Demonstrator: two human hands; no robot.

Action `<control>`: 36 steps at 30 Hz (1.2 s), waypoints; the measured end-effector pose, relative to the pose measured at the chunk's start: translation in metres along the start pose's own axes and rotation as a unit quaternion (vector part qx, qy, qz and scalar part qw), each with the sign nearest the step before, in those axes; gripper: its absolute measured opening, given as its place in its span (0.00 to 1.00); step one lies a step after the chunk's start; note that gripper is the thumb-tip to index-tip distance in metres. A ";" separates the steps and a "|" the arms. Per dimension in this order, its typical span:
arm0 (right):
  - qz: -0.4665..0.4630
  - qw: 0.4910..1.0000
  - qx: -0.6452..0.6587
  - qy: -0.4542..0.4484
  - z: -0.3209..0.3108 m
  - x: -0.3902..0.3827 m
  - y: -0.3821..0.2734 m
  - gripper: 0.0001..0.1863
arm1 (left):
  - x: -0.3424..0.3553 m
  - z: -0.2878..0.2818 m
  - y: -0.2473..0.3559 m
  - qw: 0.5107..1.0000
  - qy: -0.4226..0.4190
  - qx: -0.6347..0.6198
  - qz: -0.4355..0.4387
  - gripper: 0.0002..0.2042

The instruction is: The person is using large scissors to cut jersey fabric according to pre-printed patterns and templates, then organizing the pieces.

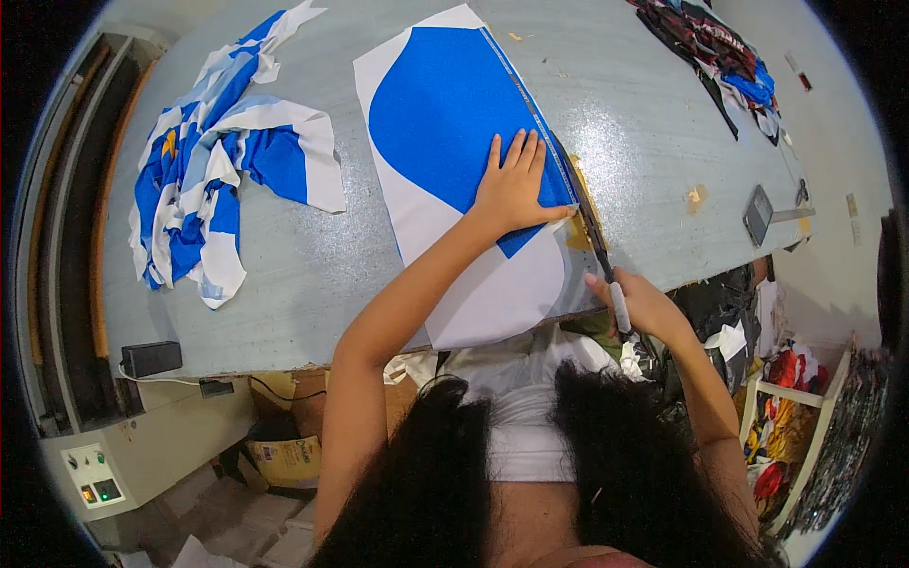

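Dark hair [530,464] fills the bottom of the frame, nearest the lens. Above it, at centre, the sheet [445,161] lies flat on the table [312,275], white with a big blue shape. It looks thin, light and limp, likely to slide or wrinkle, so pressing it flat near the cut edge suits better than pinching. The left hand [514,187] is spread wide, palm down on the blue, beside the ruler [540,123] along the sheet's right edge. The right hand [636,301] is closed round a cutter [606,260] at the ruler's lower end. Blue and white scraps [213,161] lie at upper left. At lower right a white rack [791,426] holds coloured cloth; a box [284,459] under the table shows no clear contents
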State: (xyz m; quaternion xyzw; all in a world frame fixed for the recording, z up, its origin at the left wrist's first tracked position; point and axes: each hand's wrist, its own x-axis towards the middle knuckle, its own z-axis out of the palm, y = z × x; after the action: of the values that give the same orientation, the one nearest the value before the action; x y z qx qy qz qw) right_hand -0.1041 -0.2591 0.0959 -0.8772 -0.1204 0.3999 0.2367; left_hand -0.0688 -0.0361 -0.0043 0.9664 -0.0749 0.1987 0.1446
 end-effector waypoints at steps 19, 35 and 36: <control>-0.093 0.968 -0.192 0.134 0.012 0.021 0.001 0.31 | 0.003 0.003 -0.004 1.000 0.017 -0.008 0.004 0.50; -0.034 0.987 0.134 -0.077 -0.021 0.013 0.011 0.29 | 0.004 -0.003 -0.001 0.999 -0.017 -0.041 -0.024 0.43; -0.043 0.984 0.152 -0.081 -0.023 0.012 0.010 0.28 | 0.006 -0.004 -0.003 0.997 0.010 -0.066 -0.036 0.38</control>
State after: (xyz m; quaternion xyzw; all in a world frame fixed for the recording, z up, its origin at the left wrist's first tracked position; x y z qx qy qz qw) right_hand -0.0787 -0.2705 0.0956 -0.7896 -0.1147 0.4729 0.3738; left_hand -0.0641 -0.0329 0.0011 0.9549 -0.0513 0.1973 0.2160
